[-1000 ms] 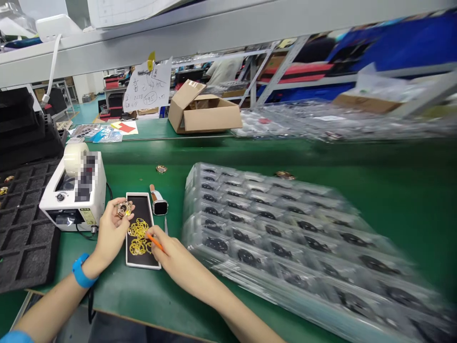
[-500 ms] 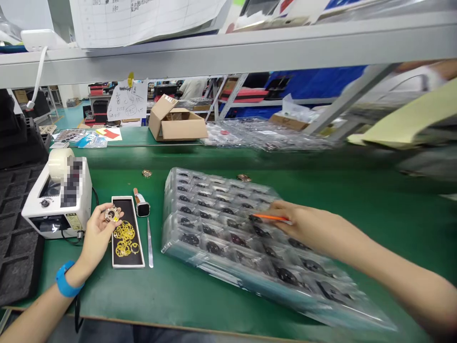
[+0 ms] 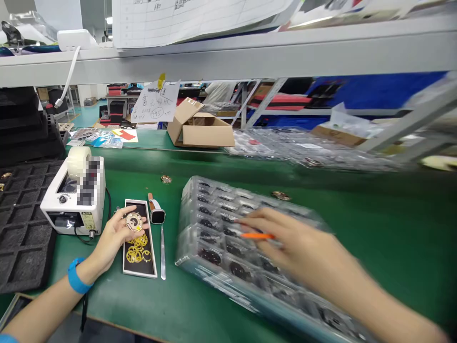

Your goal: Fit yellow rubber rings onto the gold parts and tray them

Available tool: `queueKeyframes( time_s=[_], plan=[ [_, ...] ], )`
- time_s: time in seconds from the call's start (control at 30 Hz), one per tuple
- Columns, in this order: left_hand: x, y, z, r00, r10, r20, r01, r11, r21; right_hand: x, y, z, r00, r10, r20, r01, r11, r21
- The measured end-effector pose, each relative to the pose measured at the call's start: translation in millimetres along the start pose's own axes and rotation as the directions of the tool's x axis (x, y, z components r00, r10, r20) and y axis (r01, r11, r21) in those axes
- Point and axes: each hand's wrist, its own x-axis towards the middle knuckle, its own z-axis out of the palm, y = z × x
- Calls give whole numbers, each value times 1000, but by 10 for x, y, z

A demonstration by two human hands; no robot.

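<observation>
My left hand [image 3: 113,233], with a blue wristband, pinches a round rose-gold watch part [image 3: 134,222] with a dark centre and a yellow spot. It is above a white-edged box [image 3: 154,267] holding several yellow rings [image 3: 138,252]. My right hand [image 3: 291,238], blurred, is over a stack of clear plastic trays [image 3: 200,243] whose pockets hold black round parts. Between its fingers is a thin orange tool [image 3: 257,236]; its exact kind is unclear. A smartwatch [image 3: 157,216] and metal tweezers [image 3: 163,252] lie right of the box.
A white tape dispenser [image 3: 76,195] stands at left beside black foam trays [image 3: 28,228]. Two small metallic parts, one left [image 3: 166,179] and one right [image 3: 281,196], lie behind. Further back are an open cardboard box [image 3: 207,136] and clear packs [image 3: 285,143] under a grey shelf beam [image 3: 228,59].
The whole view has shifted, so the bench items appear further right. My right hand has moved left over the trays with the orange tool. My left hand still holds the watch part, its face turned more toward me.
</observation>
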Motion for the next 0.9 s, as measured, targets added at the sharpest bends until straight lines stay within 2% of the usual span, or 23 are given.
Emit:
queueKeyframes(
  time_s=[0.03, 0.07, 0.13, 0.2, 0.27, 0.37, 0.47, 0.53, 0.7, 0.9],
  plan=[
    [-7, -2, -1, 1000, -3, 25, 3, 1000, 1, 51, -192, 23, 993, -114, -36, 117, 987, 110],
    [-10, -7, -4, 999, -4, 47, 4, 1000, 2, 107, -399, 53, 982, -153, -109, 171, 967, 188],
    [-7, -22, -13, 997, 0, 77, 1, 1000, -10, 222, -799, 134, 967, -148, -207, 208, 928, 308],
    [2, -36, -19, 996, 14, 88, -11, 999, -35, 326, -1104, 231, 972, -66, -227, 162, 887, 432],
    [7, -45, -20, 994, 27, 106, -24, 999, -36, 404, -1271, 325, 986, 63, -156, 40, 815, 578],
    [0, -51, -12, 987, 56, 148, -58, 998, 12, 451, -1324, 428, 973, 221, 73, -201, 639, 742],
    [-15, -59, -2, 982, 77, 171, -91, 993, 78, 436, -1298, 478, 918, 280, 280, -384, 457, 802],
    [-25, -64, 5, 980, 81, 183, -102, 989, 107, 421, -1292, 491, 884, 309, 350, -451, 374, 810],
    [-38, -64, 24, 978, 75, 197, -105, 983, 149, 421, -1304, 500, 854, 329, 403, -497, 287, 819],
    [-38, -72, 31, 976, 76, 202, -110, 980, 163, 419, -1333, 546, 843, 357, 402, -506, 275, 818]
  ],
)
